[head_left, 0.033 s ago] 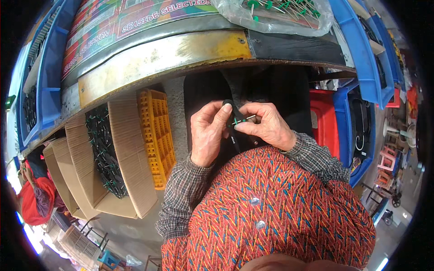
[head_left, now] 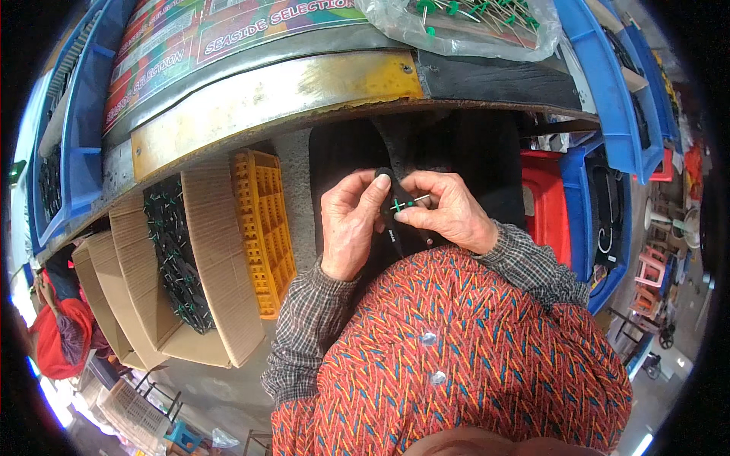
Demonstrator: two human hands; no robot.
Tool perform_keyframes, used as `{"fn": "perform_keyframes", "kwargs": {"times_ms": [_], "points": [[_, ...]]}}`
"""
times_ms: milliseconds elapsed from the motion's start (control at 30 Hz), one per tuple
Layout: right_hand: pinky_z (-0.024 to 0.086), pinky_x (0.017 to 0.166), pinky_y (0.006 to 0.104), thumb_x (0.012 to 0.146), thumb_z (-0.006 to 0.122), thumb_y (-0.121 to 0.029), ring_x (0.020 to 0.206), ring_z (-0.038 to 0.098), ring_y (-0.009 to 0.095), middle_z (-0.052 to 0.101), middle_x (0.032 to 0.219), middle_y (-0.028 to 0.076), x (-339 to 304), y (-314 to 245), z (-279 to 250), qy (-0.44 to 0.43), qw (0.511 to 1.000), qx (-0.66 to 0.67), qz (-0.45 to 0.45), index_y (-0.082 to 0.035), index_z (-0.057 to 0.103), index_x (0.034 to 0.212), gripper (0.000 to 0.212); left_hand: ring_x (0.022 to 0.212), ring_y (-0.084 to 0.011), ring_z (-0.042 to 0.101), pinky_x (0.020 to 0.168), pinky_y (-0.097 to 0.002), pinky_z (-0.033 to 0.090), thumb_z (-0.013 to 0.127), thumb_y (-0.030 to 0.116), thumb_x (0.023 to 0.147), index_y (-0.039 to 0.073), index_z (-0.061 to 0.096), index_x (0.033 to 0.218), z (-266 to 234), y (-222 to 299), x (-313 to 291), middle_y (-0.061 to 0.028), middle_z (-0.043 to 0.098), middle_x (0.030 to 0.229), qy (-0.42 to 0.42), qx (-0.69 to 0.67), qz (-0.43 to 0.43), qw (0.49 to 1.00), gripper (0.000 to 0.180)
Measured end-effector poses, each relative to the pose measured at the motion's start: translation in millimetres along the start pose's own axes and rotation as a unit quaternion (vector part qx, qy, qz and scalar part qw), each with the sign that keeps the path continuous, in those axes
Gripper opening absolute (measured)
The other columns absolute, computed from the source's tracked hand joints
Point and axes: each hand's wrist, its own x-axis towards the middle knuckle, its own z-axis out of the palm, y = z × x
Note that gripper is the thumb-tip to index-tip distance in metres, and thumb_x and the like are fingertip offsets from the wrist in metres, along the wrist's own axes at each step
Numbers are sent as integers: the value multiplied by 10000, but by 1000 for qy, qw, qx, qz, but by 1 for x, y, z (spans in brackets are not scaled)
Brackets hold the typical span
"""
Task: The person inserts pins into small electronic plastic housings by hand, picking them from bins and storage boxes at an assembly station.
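Above my lap, my left hand (head_left: 350, 222) pinches a small black strap-like piece (head_left: 388, 220), thumb pressed on its upper end. A green cross-shaped part shows on the black piece. My right hand (head_left: 454, 211) is closed beside it, thumb and fingers gripping a thin metal pin with a green head (head_left: 418, 201); the pin's pale shank sticks out between the fingers. The green head is close to the black piece; whether they touch, I cannot tell. The lower tip of the black piece hangs below my fingers.
Ahead is a metal-edged bench (head_left: 274, 87) with a clear plastic bag (head_left: 464, 42) of green-headed pins. At left stand a cardboard box (head_left: 220, 266) of black pieces with green parts and a yellow crate (head_left: 262, 235). Blue bins (head_left: 82, 129) and a red container (head_left: 546, 205) flank me.
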Motion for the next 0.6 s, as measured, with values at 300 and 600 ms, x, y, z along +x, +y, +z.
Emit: {"fn": "perform_keyframes", "kwargs": {"times_ms": [300,600], "points": [[469,567,210,810,691,-75,683,573,52,622,785,12,5,1,-9,-43,999,14,27,29,613,925,173,514,-38,466,447,-189,371,625,166,909,-25,635,954,-2,-1,3,1,587,698,-11,4,3,1000,197],[441,544,231,826,683,-94,648,535,49,596,725,9,3,2,-1,-27,999,-27,-5,26,609,885,153,511,-39,467,441,-190,370,608,160,917,-22,632,951,1,-6,3,-2,584,699,-1,8,7,1000,187]]}}
